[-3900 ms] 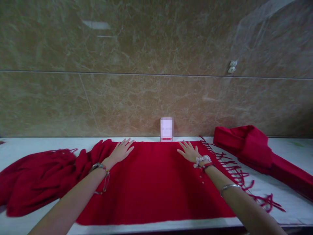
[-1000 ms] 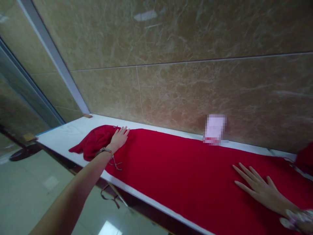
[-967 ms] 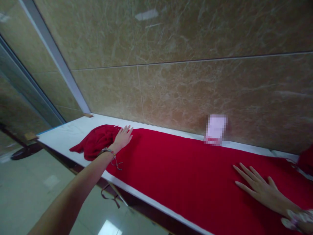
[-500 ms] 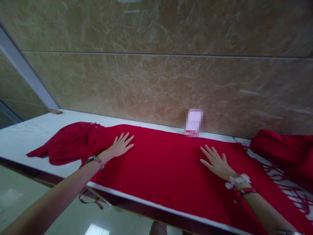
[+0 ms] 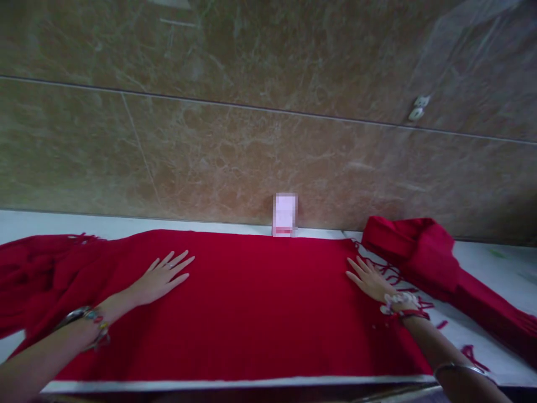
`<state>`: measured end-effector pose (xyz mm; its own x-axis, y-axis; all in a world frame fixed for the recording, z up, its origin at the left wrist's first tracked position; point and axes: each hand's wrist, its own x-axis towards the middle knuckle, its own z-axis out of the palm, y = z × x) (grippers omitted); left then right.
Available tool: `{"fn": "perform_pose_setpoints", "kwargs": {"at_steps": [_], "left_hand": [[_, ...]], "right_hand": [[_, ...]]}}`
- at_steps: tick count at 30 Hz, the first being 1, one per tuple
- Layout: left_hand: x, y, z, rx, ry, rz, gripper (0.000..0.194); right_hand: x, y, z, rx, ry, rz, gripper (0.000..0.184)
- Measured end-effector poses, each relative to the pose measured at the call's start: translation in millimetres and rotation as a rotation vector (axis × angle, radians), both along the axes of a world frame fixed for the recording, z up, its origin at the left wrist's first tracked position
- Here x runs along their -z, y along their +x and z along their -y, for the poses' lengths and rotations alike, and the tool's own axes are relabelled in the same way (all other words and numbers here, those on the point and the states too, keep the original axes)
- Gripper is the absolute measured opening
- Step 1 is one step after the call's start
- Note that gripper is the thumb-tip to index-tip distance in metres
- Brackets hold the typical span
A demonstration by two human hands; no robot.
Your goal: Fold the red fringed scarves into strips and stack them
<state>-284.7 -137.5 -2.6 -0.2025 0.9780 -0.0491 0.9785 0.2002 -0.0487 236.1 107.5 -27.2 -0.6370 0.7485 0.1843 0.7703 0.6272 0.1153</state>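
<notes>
A red fringed scarf [image 5: 260,302] lies spread over a white tabletop, its middle smooth and its left part bunched in folds. My left hand [image 5: 159,278] rests flat on the scarf left of the middle, fingers spread. Near the fringed right end, my right hand [image 5: 371,280] lies palm down with its fingers apart, touching the cloth. Neither hand grips anything. Loose tassels show past the right wrist, partly covered by the forearm.
Another folded red cloth [image 5: 419,246] lies to the right, trailing toward the front right. A small pinkish-white upright item [image 5: 285,214], blurred out, stands against the marbled wall [image 5: 235,162]. A white tabletop strip [image 5: 235,385] runs along the front edge.
My right hand has slid right across the scarf to its fringed end. My left hand stays flat on the cloth. The view has turned right, bringing more of the folded red cloth into sight.
</notes>
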Motion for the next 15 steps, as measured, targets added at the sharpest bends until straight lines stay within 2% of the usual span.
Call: {"fn": "perform_pose_setpoints", "kwargs": {"at_steps": [1, 3, 5, 7, 10, 12, 15], "left_hand": [[-3.7, -4, -9, 0.023, 0.014, 0.004, 0.052], [-14.0, -12, -36, 0.087, 0.075, -0.008, 0.054], [-23.8, -13, -72, 0.147, 0.136, -0.041, 0.058], [-26.9, -7, -106, 0.162, 0.167, -0.064, 0.06], [-14.1, 9, -136, 0.063, 0.167, -0.064, 0.059], [-0.3, 17, -138, 0.029, 0.148, -0.051, 0.055], [14.1, 11, -130, 0.104, 0.128, -0.047, 0.051]], "right_hand": [[-4.2, 1, -8, 0.014, -0.009, -0.021, 0.043], [-17.5, -14, -21, 0.04, -0.051, -0.075, 0.048], [-31.0, -43, -28, -0.005, -0.101, -0.108, 0.052], [-37.6, -74, -29, -0.008, -0.154, -0.109, 0.052], [-31.1, -100, -25, 0.081, -0.199, -0.11, 0.049], [-23.3, -104, -20, 0.109, -0.19, -0.104, 0.047], [-20.3, -100, -12, 0.102, -0.189, -0.101, 0.046]]}}
